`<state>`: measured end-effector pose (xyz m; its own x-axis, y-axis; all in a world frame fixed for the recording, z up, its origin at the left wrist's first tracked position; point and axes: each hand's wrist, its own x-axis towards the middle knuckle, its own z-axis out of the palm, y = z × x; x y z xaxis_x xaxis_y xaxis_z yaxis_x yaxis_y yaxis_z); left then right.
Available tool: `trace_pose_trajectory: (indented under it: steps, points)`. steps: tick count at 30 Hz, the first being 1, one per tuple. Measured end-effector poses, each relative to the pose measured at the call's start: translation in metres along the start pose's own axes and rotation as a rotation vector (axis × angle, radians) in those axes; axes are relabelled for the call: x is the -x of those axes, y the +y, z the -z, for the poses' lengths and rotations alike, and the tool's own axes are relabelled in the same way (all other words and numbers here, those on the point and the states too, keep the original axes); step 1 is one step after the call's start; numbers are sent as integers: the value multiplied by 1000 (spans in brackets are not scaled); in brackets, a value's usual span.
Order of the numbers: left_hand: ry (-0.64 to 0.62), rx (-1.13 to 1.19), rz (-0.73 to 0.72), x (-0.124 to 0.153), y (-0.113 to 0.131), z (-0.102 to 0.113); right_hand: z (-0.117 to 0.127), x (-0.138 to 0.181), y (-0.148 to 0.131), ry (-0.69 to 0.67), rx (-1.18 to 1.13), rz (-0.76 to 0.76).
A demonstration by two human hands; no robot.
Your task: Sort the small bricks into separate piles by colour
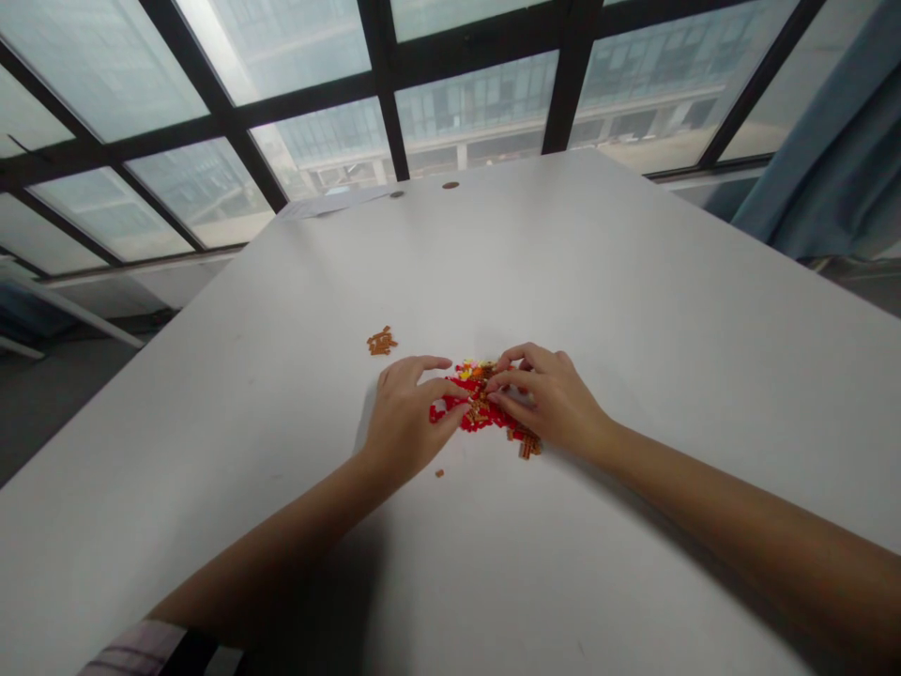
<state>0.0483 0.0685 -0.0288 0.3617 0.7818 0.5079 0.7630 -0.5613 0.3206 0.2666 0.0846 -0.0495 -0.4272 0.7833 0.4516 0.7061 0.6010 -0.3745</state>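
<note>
Windows [471, 64] in dark frames fill the far side of the room from where I stand, with a pale building beyond the glass. Up against them is a big white table [633, 263], and a blue-grey curtain [823, 178] hangs past its right side. White paper [330, 203] lies at the far left corner.

Two bare forearms reach across the near part of the tabletop. At the end of one, the left hand [408, 404] curves over the left side of a small heap of pieces [479, 422], forefinger stretched out, thumb and another finger bent in towards the middle. Opposite it, the right hand [549, 394] has its fingers and thumb curled in over the right side. Whether either is pinching something, I can't tell.

Mostly red, the heap lies between the hands, with yellow and orange at its far edge and brown ones at the near right. Beyond the left hand sits a cluster of brown pieces [381, 342], apart from the rest. Two small dark discs [450, 186] rest near the far edge. One lone brown piece [440, 473] lies nearer the person.
</note>
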Motion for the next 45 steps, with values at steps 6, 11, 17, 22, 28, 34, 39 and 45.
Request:
trace_pose_trajectory:
  steps: [6,11,17,22,28,34,39,45]
  points:
    - [23,-42,-13,-1,10,-7,0,-1,-6,24,-64,-6]
    - [4,-31,26,-1,11,-4,-3,0,-8,45,-110,28]
    - [-2,-37,10,-1,11,-4,-2,1,-11,63,-15,64]
    - [106,-107,70,-8,-17,4,5,1,-13,75,138,236]
    - [169,-299,309,-14,-74,16,8,4,4,122,202,233]
    - [132,-356,344,-10,-92,12,5,3,11,63,230,196]
    - [141,-371,349,-10,-93,10,5,2,8,55,270,124]
    - [170,-339,278,-8,-94,7,5,1,7,50,268,161]
